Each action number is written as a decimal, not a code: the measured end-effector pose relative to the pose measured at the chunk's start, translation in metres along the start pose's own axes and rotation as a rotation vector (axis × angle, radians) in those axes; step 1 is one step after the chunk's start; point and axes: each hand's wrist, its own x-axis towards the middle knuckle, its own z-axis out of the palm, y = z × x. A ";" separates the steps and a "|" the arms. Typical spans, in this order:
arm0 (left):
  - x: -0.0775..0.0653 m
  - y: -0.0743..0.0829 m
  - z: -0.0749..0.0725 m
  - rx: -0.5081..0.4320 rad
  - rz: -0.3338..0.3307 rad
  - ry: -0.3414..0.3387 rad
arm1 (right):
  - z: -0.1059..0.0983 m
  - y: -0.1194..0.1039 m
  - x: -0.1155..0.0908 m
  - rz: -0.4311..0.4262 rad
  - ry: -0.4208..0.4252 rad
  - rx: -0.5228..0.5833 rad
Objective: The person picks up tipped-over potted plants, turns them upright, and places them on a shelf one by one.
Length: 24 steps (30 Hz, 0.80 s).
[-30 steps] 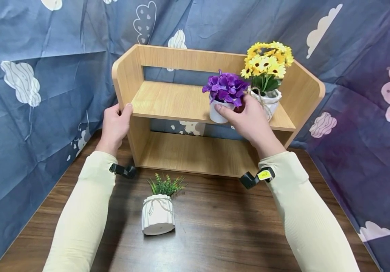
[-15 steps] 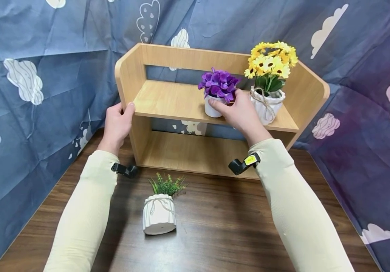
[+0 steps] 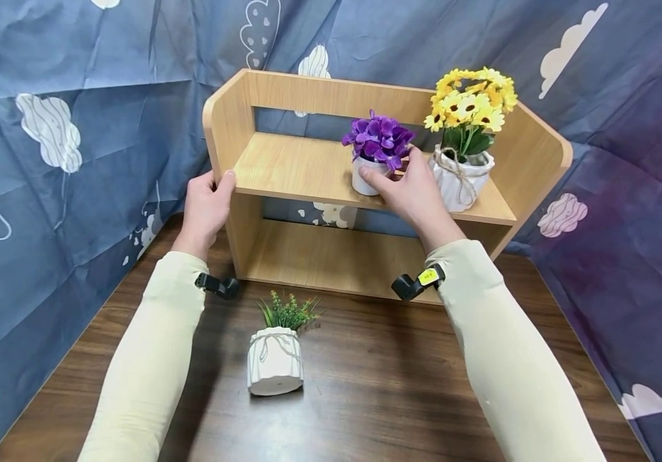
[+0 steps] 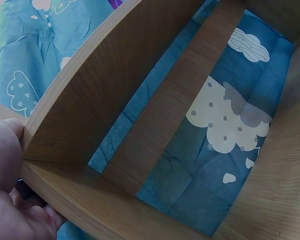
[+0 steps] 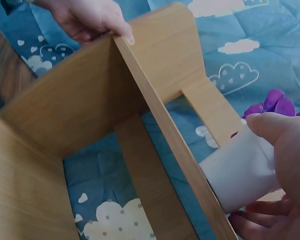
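Observation:
A two-tier wooden desktop shelf (image 3: 308,253) stands on the table. My left hand (image 3: 206,205) grips the front edge of its left side panel, thumb in front; the left wrist view shows the fingers (image 4: 37,215) curled round the outer side. On the upper tier sits a small white pot (image 3: 365,176) of purple flowers (image 3: 378,138). My right hand (image 3: 414,196) holds this pot from the right, thumb (image 5: 265,125) on its near side. Just right of that hand, a white ceramic pot of yellow daisies (image 3: 460,183) stands upright on the same tier.
A white pot with a green plant (image 3: 276,359) lies tipped on the dark wooden table (image 3: 365,385) in front of the shelf. Blue cloud-print cloth (image 3: 117,128) hangs behind and on both sides.
My right hand has moved the purple flower pot left and farther back on the upper tier, away from the daisies. My left hand keeps its grip on the side panel.

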 end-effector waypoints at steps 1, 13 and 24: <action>0.000 0.000 0.000 0.000 -0.001 -0.001 | 0.000 0.000 -0.003 -0.006 0.000 0.016; 0.001 -0.002 0.000 -0.006 0.005 0.004 | -0.009 0.001 -0.049 -0.052 0.089 0.060; 0.001 -0.002 0.000 -0.011 -0.001 -0.001 | 0.005 0.023 -0.096 -0.199 0.101 0.125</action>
